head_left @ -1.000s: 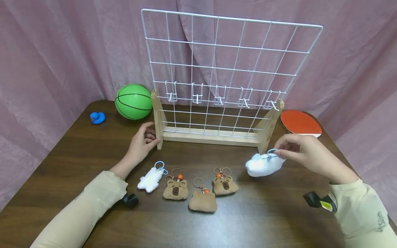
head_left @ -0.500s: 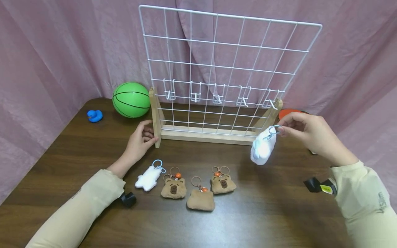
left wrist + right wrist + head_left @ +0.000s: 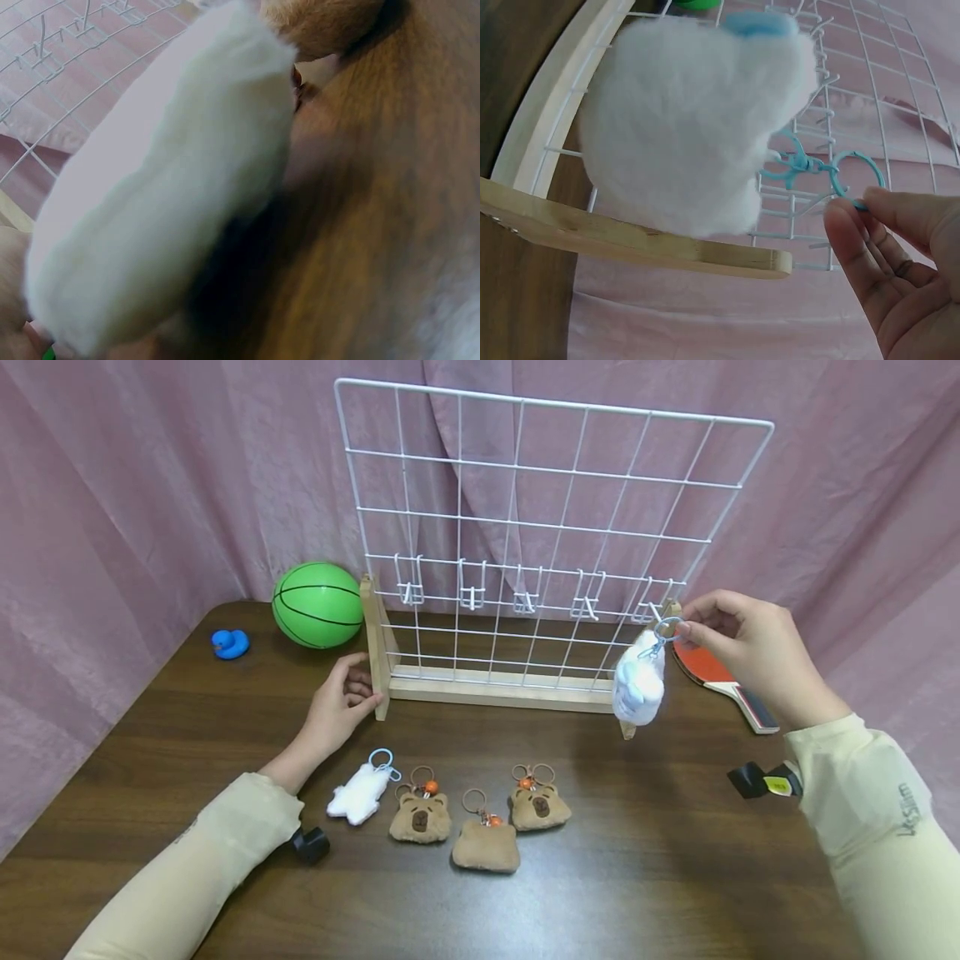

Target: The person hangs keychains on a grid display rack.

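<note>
My right hand [image 3: 750, 647] pinches the blue ring [image 3: 859, 176] of a white plush keychain [image 3: 639, 681] between thumb and fingertips. The plush hangs from it in front of the right wooden post [image 3: 652, 244] of a white wire grid rack [image 3: 536, 464]. In the head view the ring is right at the rightmost hook [image 3: 651, 612]. My left hand [image 3: 336, 703] holds the left wooden post [image 3: 380, 668] near its foot. Another white plush keychain [image 3: 360, 793] lies close to that forearm and fills much of the left wrist view.
Three brown bear keychains, among them a face-down one [image 3: 486, 846], lie on the brown table [image 3: 600, 902]. Several hooks line the rack. A green ball [image 3: 318, 606] and a blue duck [image 3: 229, 643] stand back left; a red paddle [image 3: 705, 666] lies back right.
My right hand has lifted the white plush keychain up and back toward the rightmost hook, and the plush has swung from lying level to hanging down. The left hand stays at the post.
</note>
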Tool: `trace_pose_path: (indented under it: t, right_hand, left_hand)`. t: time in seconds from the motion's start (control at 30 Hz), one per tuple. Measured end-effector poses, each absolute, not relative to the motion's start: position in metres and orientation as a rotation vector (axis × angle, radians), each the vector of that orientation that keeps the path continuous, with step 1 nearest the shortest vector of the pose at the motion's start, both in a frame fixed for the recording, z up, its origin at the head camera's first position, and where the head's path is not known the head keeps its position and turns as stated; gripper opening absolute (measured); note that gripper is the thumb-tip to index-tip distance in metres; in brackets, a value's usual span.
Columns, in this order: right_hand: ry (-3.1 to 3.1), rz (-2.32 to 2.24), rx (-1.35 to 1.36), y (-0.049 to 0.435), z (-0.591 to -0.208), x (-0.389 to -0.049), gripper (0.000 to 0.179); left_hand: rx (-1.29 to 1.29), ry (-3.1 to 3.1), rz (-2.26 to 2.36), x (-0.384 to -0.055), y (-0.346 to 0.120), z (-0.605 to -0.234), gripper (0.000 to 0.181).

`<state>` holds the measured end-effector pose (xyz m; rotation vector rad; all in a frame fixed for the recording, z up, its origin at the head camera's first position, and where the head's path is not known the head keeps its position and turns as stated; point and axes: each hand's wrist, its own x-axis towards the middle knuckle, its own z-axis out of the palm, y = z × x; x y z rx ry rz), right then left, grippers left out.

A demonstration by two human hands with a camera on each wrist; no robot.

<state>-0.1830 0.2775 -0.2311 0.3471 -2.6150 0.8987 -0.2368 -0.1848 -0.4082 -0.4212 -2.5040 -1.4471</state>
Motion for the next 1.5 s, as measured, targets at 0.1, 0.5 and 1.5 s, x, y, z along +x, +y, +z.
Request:
trace_pose_path:
  t: [0.1,0.5,1.5]
  right_hand:
    - [-2.606,0.904,0.334,0.277,-0.231,-0.188,0.012]
    - [-2.648,0.870,0.298,0.276,-0.243,-0.205,0.010]
    - [-2.514,1.002,0.251,0.279,-0.236,-0.186,0.019]
  left_hand:
    - [-0.416,-2.502,-1.447,-0.237,-0.185,-0.408,0.061]
    - [-0.404,-2.498,-1.460,-0.234,-0.184,-0.408,0.060]
    - [-0.413,-2.496,-1.465,-0.236,-0.184,-0.408,0.061]
